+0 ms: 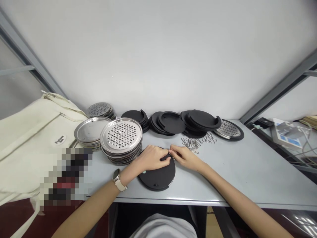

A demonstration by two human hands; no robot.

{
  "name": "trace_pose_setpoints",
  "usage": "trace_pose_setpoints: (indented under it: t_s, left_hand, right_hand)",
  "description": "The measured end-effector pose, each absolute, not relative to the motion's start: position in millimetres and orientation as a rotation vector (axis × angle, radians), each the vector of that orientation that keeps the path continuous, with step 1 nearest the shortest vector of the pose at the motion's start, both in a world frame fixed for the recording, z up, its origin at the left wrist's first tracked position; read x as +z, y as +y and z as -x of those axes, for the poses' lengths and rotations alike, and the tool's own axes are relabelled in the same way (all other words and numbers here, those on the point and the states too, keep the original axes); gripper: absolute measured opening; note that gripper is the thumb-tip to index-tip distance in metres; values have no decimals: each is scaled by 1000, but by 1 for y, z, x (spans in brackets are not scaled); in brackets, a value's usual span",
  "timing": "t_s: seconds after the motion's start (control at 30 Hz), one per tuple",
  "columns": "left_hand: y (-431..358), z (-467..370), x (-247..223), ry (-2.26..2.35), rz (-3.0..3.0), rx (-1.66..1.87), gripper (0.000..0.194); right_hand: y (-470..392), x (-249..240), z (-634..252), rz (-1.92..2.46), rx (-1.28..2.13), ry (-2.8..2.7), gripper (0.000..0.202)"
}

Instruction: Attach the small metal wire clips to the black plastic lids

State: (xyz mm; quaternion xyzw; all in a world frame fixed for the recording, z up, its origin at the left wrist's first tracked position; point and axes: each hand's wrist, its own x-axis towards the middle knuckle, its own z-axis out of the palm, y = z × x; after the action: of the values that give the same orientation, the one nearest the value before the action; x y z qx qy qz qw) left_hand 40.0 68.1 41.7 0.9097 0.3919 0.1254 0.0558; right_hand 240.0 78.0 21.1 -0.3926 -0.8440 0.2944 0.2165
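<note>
A black round cover (157, 178) lies on the table in front of me, with a thin metal edge showing along its right side. My left hand (154, 158) rests on its upper part, fingers curled and closed on the cover. At the cover's upper right rim my right hand (184, 157) is closed in a pinch; whatever lies between its fingertips is too small to make out. Just left of the cover stands a stack of round metal grater discs (121, 137). Behind my right hand lie loose metal clips (192, 143) and small metal rings (210, 138).
Plain metal discs (91, 129) and more grater discs (100, 109) are stacked at the left. Black covers (172, 122) stand in piles along the wall. A grater disc in a black cover (230, 129) lies at the right. A cream bag (37, 132) takes up the left side.
</note>
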Motion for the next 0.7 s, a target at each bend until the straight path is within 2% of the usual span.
trace_pose_setpoints:
  t_s: [0.7]
  left_hand:
    - [69, -43, 35, 1262, -2713, 424, 31]
  right_hand:
    - [76, 18, -237, 1073, 777, -2407, 29]
